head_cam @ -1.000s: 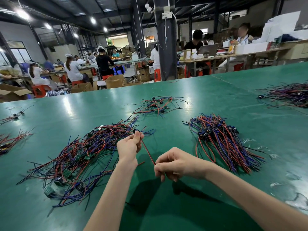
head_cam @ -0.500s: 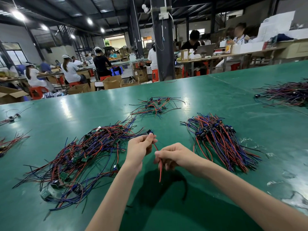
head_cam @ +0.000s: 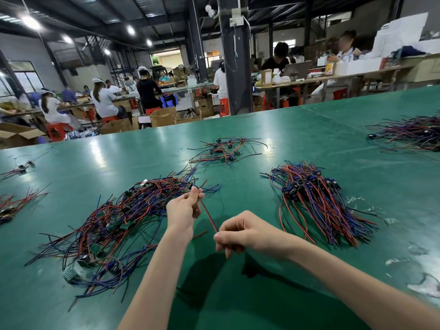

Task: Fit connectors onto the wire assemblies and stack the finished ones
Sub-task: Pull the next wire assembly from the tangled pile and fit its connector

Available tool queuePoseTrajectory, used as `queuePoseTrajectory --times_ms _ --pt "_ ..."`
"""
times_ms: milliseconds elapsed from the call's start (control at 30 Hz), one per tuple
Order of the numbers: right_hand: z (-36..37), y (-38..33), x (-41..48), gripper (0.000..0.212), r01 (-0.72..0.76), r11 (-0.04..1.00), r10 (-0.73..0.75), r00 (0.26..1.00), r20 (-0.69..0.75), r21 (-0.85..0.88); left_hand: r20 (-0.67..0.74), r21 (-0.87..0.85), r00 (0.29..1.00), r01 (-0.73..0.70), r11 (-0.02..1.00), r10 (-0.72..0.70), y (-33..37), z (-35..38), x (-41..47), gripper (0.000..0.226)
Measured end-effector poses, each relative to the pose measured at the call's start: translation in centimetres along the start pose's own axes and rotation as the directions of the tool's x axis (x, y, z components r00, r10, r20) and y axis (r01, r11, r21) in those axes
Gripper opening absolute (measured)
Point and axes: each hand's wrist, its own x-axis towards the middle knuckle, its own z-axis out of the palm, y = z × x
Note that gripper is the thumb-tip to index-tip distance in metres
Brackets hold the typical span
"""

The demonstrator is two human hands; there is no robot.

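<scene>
My left hand [head_cam: 183, 209] pinches the upper end of a red wire [head_cam: 209, 216], where a small dark connector peeks out above the fingertips. My right hand [head_cam: 240, 231] pinches the same wire lower down, so it runs taut between the two hands above the green table [head_cam: 262, 129]. To the left lies a loose tangle of red, blue and black wire assemblies [head_cam: 114, 225] with small green boards. To the right lies a tidier stack of wire assemblies [head_cam: 316, 198] with dark blue connectors bunched at its upper end.
A small cluster of wired connectors [head_cam: 226, 150] lies further back in the middle. Another wire pile [head_cam: 414, 133] sits at the far right edge, and small bunches [head_cam: 14, 206] at the far left. White residue [head_cam: 426, 285] marks the table's right side. People work at benches behind.
My hands, close together half a second ago, have drawn apart. The right hand slid down the red wire toward me, and the wire is pulled straight again.
</scene>
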Motion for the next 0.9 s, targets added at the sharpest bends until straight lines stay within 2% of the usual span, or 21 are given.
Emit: queuePoseTrajectory --times_ms 133,300,433,500,567,667,767,900 --pt "-0.3 0.1 -0.1 0.032 -0.018 0.999 0.017 1.0 -0.021 -0.034 -0.032 0.023 0.999 -0.027 0.999 0.028 0.0 -0.2 0.2 0.021" --pt "-0.3 0.7 0.2 0.041 -0.137 0.987 0.132 0.99 -0.053 -0.088 -0.046 0.132 0.98 -0.184 0.974 0.191 -0.2 0.1 0.0 0.022" --pt "-0.4 1.1 0.2 0.038 -0.212 0.966 0.199 0.975 -0.097 -0.147 -0.066 0.197 0.948 -0.294 0.935 0.312 -0.1 0.4 0.0 0.027" --pt "-0.1 1.2 0.2 0.032 -0.205 0.957 0.172 0.971 -0.166 -0.206 -0.09 0.174 0.944 -0.298 0.939 0.316 0.2 0.5 0.3 0.027" --pt "0.5 1.5 0.5 0.03 -0.171 0.925 0.084 0.963 -0.255 -0.34 -0.096 0.14 0.953 -0.273 0.952 0.288 0.8 0.9 0.6 0.024" --pt "1.5 2.0 0.6 0.037 -0.159 0.819 -0.034 0.946 -0.324 -0.551 -0.085 0.13 0.966 -0.231 0.964 0.243 2.4 3.1 0.8 0.021" --pt "2.2 2.5 0.7 0.039 -0.168 0.668 -0.112 0.94 -0.322 -0.725 0.015 0.068 0.979 -0.202 0.977 0.202 4.3 6.9 0.7 0.025" --pt "1.9 2.6 0.9 0.033 -0.149 0.583 -0.188 0.932 -0.311 -0.799 0.263 -0.059 0.96 -0.087 0.994 0.1 4.6 13.0 -0.4 0.018"
